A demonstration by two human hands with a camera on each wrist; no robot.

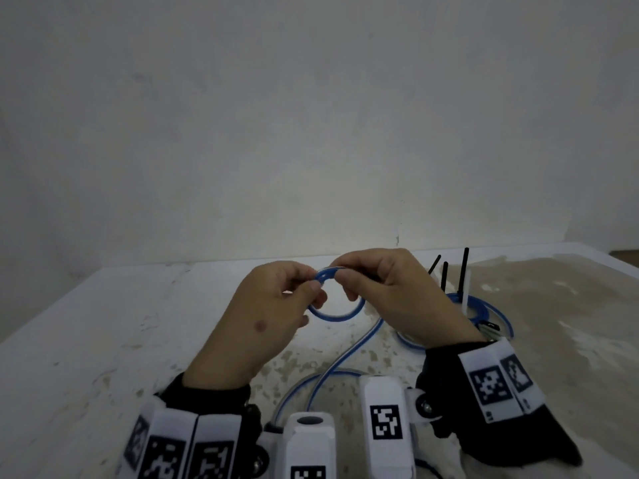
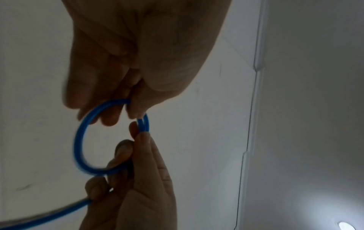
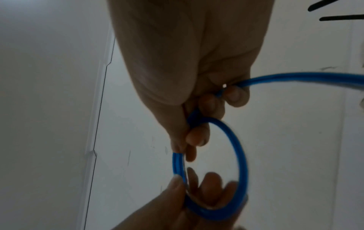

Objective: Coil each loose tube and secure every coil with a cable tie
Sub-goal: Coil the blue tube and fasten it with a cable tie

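Both hands hold a blue tube (image 1: 332, 318) above the white table (image 1: 103, 323), bent into a small loop of about two turns. My left hand (image 1: 313, 283) pinches the loop's top left between thumb and fingers. My right hand (image 1: 340, 274) pinches it just to the right. In the left wrist view the left hand (image 2: 135, 112) grips the doubled strands of the tube (image 2: 77, 140). In the right wrist view the right hand (image 3: 183, 149) pinches the loop (image 3: 241, 155), and its lower fingers hold the tail, which runs off to the right. The loose tail (image 1: 349, 350) snakes over the table toward me.
Behind my right hand lies a blue coil (image 1: 484, 309) with black cable ties (image 1: 465, 267) and a white tie (image 1: 466, 288) sticking up. The black ties (image 3: 338, 17) also show in the right wrist view. A pale wall stands close behind the table. The table's right part is stained brown.
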